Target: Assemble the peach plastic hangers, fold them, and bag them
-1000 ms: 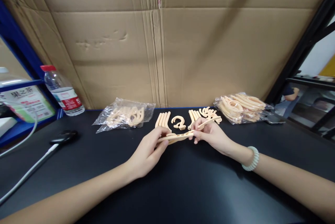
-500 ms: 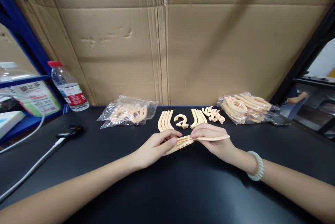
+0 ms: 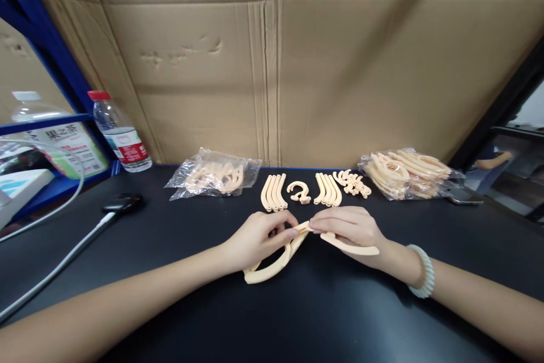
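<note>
My left hand (image 3: 261, 241) pinches a beige plastic folding clothes hanger (image 3: 272, 271) between thumb and fingers. One curved arm of it hangs below that hand, close above the black table. My right hand (image 3: 351, 227) closes on the hanger's middle, its fingertips almost meeting my left ones. Another curved beige arm (image 3: 357, 247) sticks out under my right palm; whether it joins the middle is hidden by the fingers. Just beyond my hands lie a left row of curved arms (image 3: 274, 192), a hook (image 3: 298, 190) with small parts, and a right row of arms (image 3: 327, 189).
Small beige pieces (image 3: 352, 183) lie in a pile. Clear bags of beige parts stand at the left (image 3: 215, 176) and right (image 3: 406, 173). Further left are a bottle (image 3: 123, 136) and a black device (image 3: 122, 203) with a white cable. Cardboard (image 3: 204, 85) walls the back.
The hanger has turned in my hands: its left arm now swings down toward me, and the right arm tilts lower. The view has shifted slightly.
</note>
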Demonstrator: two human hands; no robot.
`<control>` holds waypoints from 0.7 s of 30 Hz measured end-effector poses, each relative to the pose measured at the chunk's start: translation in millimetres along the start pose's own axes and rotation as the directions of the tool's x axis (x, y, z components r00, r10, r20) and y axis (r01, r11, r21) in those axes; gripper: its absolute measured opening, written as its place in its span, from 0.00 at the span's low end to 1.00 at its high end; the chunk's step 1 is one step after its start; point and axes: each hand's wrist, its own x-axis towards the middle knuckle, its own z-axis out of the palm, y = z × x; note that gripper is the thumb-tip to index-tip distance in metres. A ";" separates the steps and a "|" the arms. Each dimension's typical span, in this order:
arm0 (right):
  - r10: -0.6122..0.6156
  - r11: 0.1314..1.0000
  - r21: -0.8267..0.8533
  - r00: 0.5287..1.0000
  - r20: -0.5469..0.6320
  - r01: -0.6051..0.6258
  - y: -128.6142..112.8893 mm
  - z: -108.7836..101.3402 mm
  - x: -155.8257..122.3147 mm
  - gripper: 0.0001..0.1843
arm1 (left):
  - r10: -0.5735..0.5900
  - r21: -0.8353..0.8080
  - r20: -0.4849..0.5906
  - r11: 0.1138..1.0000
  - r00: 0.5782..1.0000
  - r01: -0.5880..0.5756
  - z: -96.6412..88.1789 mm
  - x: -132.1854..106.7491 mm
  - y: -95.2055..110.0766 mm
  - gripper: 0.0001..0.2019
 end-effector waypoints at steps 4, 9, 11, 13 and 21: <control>-0.103 0.992 -0.072 0.995 -0.006 0.103 -5.6 -0.6 5.3 0.08 | 0.058 0.069 0.009 0.996 0.998 -0.059 1.1 0.2 -0.7 0.13; -0.124 0.984 -0.126 0.992 0.015 0.125 -12.5 -2.1 11.8 0.06 | 0.212 0.268 0.051 0.938 0.976 -0.218 -0.6 0.8 1.4 0.13; -0.121 0.984 -0.130 0.993 0.015 0.122 -14.7 -2.1 13.4 0.07 | 0.275 0.429 0.085 0.857 0.958 -0.284 -2.4 0.1 3.0 0.16; -0.137 0.980 -0.144 0.990 0.023 0.139 -16.7 -2.2 14.6 0.08 | 0.307 0.563 0.132 0.759 0.942 -0.326 -4.2 -0.9 4.6 0.19; -0.351 0.854 -0.353 0.924 0.151 0.382 -23.4 -9.7 19.2 0.11 | 0.350 0.639 0.196 0.662 0.916 -0.390 -4.0 -1.1 5.1 0.18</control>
